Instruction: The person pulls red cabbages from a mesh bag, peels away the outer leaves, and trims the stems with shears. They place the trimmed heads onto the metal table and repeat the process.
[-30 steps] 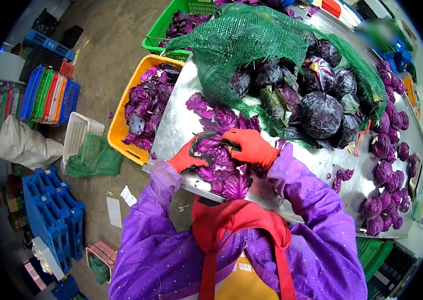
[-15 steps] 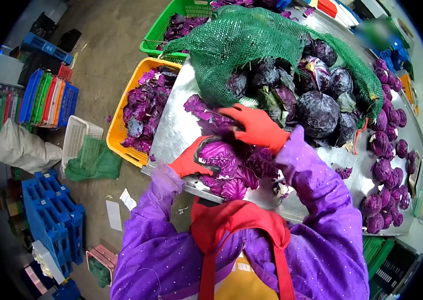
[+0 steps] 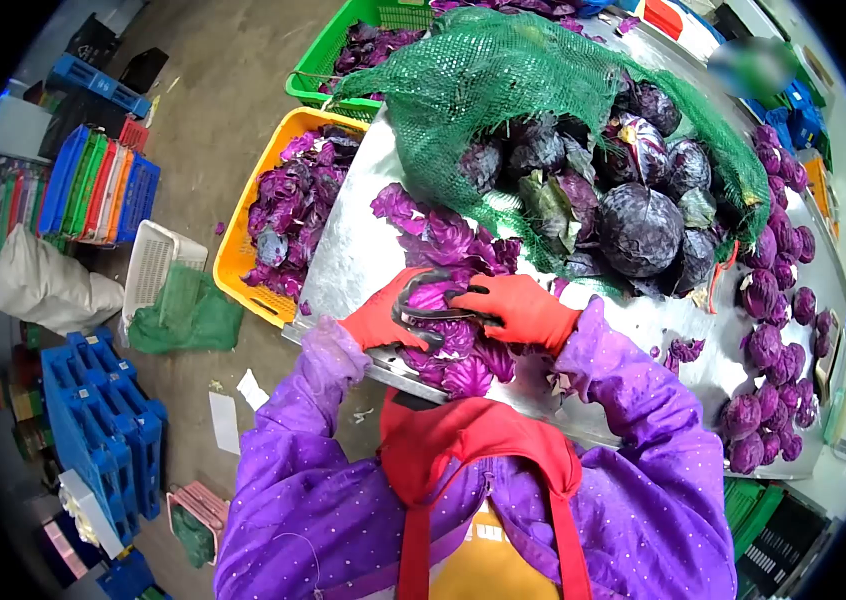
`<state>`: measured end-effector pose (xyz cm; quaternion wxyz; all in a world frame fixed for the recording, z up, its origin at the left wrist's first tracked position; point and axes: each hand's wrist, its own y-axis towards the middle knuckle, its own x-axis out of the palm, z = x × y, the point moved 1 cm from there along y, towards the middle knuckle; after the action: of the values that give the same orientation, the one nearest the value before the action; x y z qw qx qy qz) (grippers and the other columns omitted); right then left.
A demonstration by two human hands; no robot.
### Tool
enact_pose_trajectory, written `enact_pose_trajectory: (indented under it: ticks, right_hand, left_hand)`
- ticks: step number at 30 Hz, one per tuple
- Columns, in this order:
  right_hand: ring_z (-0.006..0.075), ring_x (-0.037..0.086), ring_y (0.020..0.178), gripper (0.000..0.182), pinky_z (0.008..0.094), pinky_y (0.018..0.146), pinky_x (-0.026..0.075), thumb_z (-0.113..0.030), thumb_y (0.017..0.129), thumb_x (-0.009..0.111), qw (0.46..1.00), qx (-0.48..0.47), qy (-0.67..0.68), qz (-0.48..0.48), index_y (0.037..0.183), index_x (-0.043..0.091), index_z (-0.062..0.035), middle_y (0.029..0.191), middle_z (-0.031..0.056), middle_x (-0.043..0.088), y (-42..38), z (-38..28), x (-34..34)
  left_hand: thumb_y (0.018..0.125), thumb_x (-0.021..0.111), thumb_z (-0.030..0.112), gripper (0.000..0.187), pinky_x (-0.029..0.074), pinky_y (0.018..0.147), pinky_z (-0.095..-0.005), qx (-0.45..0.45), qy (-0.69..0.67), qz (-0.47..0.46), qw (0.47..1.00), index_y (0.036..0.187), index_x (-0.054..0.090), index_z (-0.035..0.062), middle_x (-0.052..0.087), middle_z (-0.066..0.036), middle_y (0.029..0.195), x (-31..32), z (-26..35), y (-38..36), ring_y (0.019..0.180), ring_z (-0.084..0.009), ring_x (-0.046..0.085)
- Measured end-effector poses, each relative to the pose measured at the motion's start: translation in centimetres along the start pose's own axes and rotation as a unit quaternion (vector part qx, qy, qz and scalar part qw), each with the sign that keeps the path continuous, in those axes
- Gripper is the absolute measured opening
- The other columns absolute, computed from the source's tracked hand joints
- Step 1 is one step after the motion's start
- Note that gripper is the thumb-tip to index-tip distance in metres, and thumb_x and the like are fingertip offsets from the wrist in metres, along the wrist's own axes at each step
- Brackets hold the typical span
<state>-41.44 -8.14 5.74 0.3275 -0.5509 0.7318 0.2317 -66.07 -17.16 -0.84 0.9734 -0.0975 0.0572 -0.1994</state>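
My left hand (image 3: 380, 318), in a red glove with dark fingertips, grips a red cabbage (image 3: 448, 340) with loose outer leaves at the near edge of the steel table (image 3: 343, 255). My right hand (image 3: 523, 308), also red-gloved, is closed against the top right of the same cabbage. A thin dark thing that looks like a knife blade pokes left from its fingers. Peeled purple leaves (image 3: 433, 230) lie just beyond both hands.
A green net sack (image 3: 503, 80) spills whole red cabbages (image 3: 640, 228) across the table's middle. Trimmed cabbages (image 3: 773, 340) line the right side. A yellow crate (image 3: 233, 260) and a green crate (image 3: 328, 50) of leaves stand left of the table. Blue crates (image 3: 103, 430) are stacked on the floor.
My right hand reached out to the leaf pile half a second ago and has come back onto the cabbage. My left hand stayed on the cabbage and turned it slightly.
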Motion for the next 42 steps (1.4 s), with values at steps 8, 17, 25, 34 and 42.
enact_pose_trajectory:
  ticks: [8,17,25,34,42]
  right_hand:
    - [0.0343,0.062,0.088,0.040,0.0455,0.073,0.051,-0.016,0.072,0.072,0.998,-0.047,-0.031,0.014,0.107,0.056,-0.0079,0.096,0.0118,0.057,1.5,0.8,0.6]
    - [0.0367,0.064,0.099,0.046,0.0417,0.085,0.052,-0.010,0.079,0.064,0.916,0.152,0.058,0.366,0.125,0.057,-0.0074,0.115,0.0169,0.063,2.4,2.2,-2.8]
    - [0.0320,0.062,0.098,0.063,0.0400,0.088,0.048,-0.043,0.081,0.076,0.856,0.354,0.298,0.229,0.123,0.057,0.0008,0.104,0.0192,0.064,-3.1,-3.8,5.3]
    - [0.0363,0.058,0.112,0.070,0.0416,0.097,0.045,-0.036,0.082,0.075,0.836,0.306,0.336,0.308,0.135,0.048,0.0000,0.119,0.0216,0.059,-5.1,-2.0,11.3]
    - [0.0323,0.064,0.106,0.065,0.0398,0.093,0.048,-0.031,0.086,0.071,0.817,0.337,0.350,0.309,0.136,0.046,0.0012,0.114,0.0231,0.065,-4.7,-3.2,10.1]
  left_hand:
    - [0.053,0.094,0.015,0.108,0.036,0.112,-0.0358,0.010,-0.026,0.009,1.000,0.144,0.037,0.0044,0.045,-0.011,0.140,-0.2,0.0,0.1,0.131,-0.0248,0.046]
    - [0.063,0.087,0.006,0.092,0.038,0.110,-0.0361,-0.032,-0.104,0.063,0.992,0.144,0.042,0.0053,0.052,-0.010,0.136,0.2,1.0,0.0,0.126,-0.0218,0.050]
    - [0.063,0.088,0.003,0.092,0.041,0.107,-0.0354,0.012,-0.211,0.323,0.922,0.141,0.041,0.0037,0.051,-0.010,0.136,6.5,-0.7,-1.2,0.123,-0.0211,0.051]
    - [0.056,0.094,0.017,0.103,0.041,0.108,-0.0380,-0.037,0.004,0.302,0.953,0.143,0.039,0.0049,0.046,-0.013,0.139,6.4,0.2,-1.0,0.127,-0.0275,0.048]
    - [0.056,0.094,0.031,0.106,0.043,0.105,-0.0427,-0.057,0.160,0.232,0.958,0.144,0.039,0.0115,0.046,-0.017,0.135,5.0,1.5,0.2,0.125,-0.0347,0.049]
